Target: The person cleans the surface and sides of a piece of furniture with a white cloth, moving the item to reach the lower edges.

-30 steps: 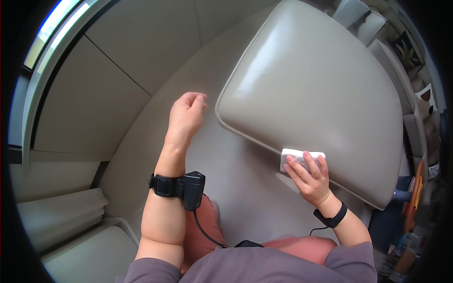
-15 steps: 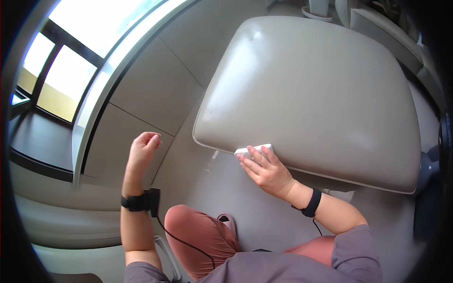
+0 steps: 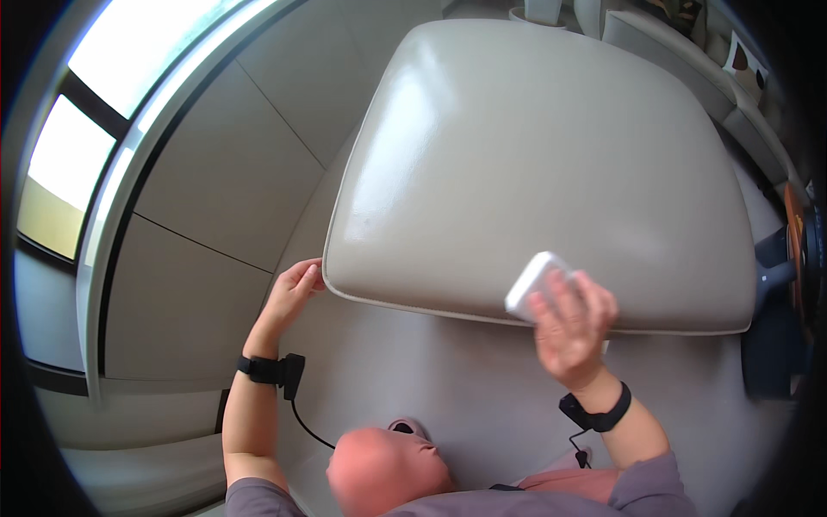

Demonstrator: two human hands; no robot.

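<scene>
A large beige ottoman (image 3: 534, 164) with a smooth, shiny top and a piped edge fills the middle and far part of the view. At its near left corner is my left hand (image 3: 291, 297), closed, with the fingertips on the edge and partly hidden behind it. A white rectangular sponge (image 3: 527, 289) is gripped in my right hand (image 3: 573, 323), over the near edge of the ottoman, right of the middle. The sponge stands tilted there, and whether it touches the surface I cannot tell. Motion blurs the fingers of that hand.
Beige cabinet panels (image 3: 202, 164) and a bright window (image 3: 77, 164) run along the left. At the far right a beige sofa (image 3: 680, 60) curves past the ottoman, with a dark blue object (image 3: 771, 345) nearer. A white pot (image 3: 541, 12) stands behind. My bent knee (image 3: 383, 470) is in front.
My left hand has moved up to the ottoman's near left corner. My right hand has shifted right with the sponge and turned it more upright. The view has also shifted.
</scene>
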